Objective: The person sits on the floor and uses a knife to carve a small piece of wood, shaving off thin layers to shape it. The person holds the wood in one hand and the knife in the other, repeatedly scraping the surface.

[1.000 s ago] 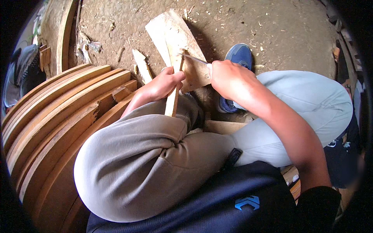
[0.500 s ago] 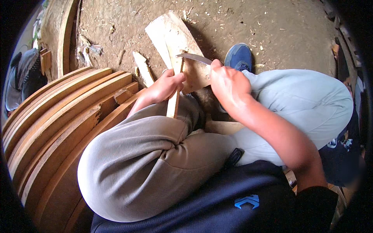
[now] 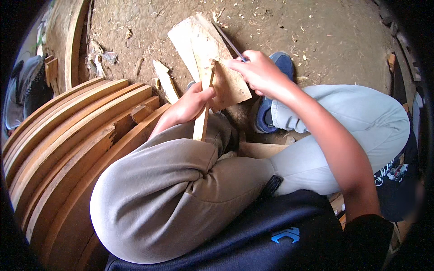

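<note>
Stick: a slim wooden stick [image 3: 200, 128] slants upright, its upper end in front of the board's middle, its lower end at the left trouser leg [image 3: 149, 194].
Left hand: the left hand [image 3: 192, 103] keeps its grip closed around the stick's middle, covering part of it.
Right hand: the right hand [image 3: 262, 74] has its grip around a knife [image 3: 229, 41], hiding most of the handle; the blade slants along the board's right edge, pointing toward its far corner.
Board: a broad, pale board [image 3: 192, 38] is behind the stick, above the dirt floor [image 3: 339, 49].
Near the hands: a blue shoe [image 3: 283, 65] is just beyond the right hand; a jagged offcut [image 3: 166, 82] lies near the board's left edge.
Left side: curved planks [image 3: 77, 135] crowd beside the left leg.
Floor litter: shavings are scattered toward the far edge.
</note>
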Tool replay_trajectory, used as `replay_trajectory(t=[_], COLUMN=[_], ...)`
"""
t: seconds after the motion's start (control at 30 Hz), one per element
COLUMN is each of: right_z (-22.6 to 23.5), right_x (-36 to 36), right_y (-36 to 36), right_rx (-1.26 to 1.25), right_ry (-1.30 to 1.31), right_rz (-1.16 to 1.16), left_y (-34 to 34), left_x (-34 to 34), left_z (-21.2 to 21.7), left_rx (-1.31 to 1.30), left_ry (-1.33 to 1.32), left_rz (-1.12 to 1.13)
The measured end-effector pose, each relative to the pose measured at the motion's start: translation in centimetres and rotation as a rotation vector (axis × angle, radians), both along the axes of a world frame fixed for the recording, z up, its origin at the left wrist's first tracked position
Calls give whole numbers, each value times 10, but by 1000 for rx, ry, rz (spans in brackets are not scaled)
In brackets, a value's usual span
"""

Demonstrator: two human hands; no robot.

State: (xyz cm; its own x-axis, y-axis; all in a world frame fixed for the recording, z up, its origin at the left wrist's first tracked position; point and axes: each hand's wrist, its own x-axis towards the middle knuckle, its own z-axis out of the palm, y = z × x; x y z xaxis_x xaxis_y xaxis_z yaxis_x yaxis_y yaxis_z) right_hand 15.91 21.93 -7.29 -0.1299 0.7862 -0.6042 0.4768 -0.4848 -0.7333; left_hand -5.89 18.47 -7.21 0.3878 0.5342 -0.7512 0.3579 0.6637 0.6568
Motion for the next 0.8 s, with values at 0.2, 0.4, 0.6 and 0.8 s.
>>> replay_trajectory(t=[0.2,0.4,0.6,0.8], right_z=[-44,-42,-47,-26], right_x=[-39,-49,-53,-65], right_y=[10,1,2,-7], right_rx=[155,342,159,-165], right_ry=[270,203,132,401], right_rz=[-138,-177,-152,-483], left_y=[4,1,5,4], left_x=[-10,-10,-6,-2], left_z=[-10,-17,-6,-1], left_rx=[-39,105,117,134], left_ry=[50,82,83,84], left_rz=[-92,-79,-118,-34])
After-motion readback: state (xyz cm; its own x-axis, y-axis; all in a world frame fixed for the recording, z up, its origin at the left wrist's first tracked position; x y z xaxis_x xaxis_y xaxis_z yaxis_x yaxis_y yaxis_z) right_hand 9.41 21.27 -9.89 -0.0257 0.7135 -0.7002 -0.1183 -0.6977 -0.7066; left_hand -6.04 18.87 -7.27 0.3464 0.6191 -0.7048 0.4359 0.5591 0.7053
